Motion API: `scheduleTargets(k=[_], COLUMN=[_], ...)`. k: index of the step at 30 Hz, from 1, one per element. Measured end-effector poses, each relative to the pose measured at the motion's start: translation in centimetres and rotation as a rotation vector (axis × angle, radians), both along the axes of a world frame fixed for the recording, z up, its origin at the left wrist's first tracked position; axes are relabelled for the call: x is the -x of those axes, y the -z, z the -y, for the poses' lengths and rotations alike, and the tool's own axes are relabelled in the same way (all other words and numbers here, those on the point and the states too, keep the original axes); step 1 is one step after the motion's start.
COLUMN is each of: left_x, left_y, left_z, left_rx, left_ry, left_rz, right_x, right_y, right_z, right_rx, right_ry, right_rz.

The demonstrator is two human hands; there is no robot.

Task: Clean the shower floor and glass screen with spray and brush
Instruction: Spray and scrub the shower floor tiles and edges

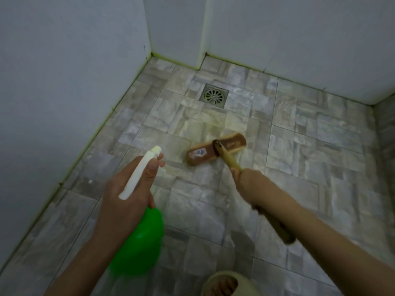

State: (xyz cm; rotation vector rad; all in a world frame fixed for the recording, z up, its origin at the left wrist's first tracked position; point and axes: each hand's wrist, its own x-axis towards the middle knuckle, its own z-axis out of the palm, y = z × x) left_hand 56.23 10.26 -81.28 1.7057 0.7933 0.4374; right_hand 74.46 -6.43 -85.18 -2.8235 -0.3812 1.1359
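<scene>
Head: brush (215, 151) on floor (310, 167) (sprayer (141, 240) held).

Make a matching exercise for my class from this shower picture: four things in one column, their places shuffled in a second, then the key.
Things
1 spray bottle
2 brush
3 drain
4 slipper

Places
A set in the floor
B gripped by the right hand
C at the picture's bottom edge
D gripped by the left hand

Pairs: 1-D, 2-B, 3-A, 4-C
</scene>
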Motion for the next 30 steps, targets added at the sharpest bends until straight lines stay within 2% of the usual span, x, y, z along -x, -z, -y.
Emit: scheduleTargets(k=[2, 4, 7, 13, 19, 25, 27, 30], left_x=[-0.4, -0.9, -1.6, -2.3, -2.1, -0.4, 0.2, 1.2], left_y=[0.2, 0.6, 1.0, 0.7, 0.4, 0.1, -0.1, -0.1], left_z=[-0.4, -0.7, -1.0, -1.4, -1.5, -2.2, -2.3, -2.2], left_rx=[-0.004, -0.021, -0.022, 0.001, 0.004, -0.022, -0.040, -0.041], left_ry=[-0.007, -0.001, -0.001, -0.019, -0.040, -0.090, -0.098, -0.115], left_rz=[-0.001, 0.001, 0.006, 0.015, 0.017, -0.013, -0.025, -0.019], right_x=[0.0, -3.2, -8.5, -4.3, -11.0, -2.8, -3.6, -5.5], right_y=[0.1, 0.7, 0.2, 1.0, 0.2, 0.2, 0.5, -0.5], right_z=[-0.9, -3.8, -7.1, -4.3, -7.8, -2.1, -3.0, -3.8], right_rx=[-0.036, -0.078, -0.135, -0.083, -0.134, -0.004, -0.037, -0.060], right_ry=[-0.001, -0.042, 0.022, -0.008, -0.040, -0.093, -0.128, -0.133], right_rz=[0.013, 0.078, 0.078, -0.027, 0.076, -0.028, 0.024, -0.002])
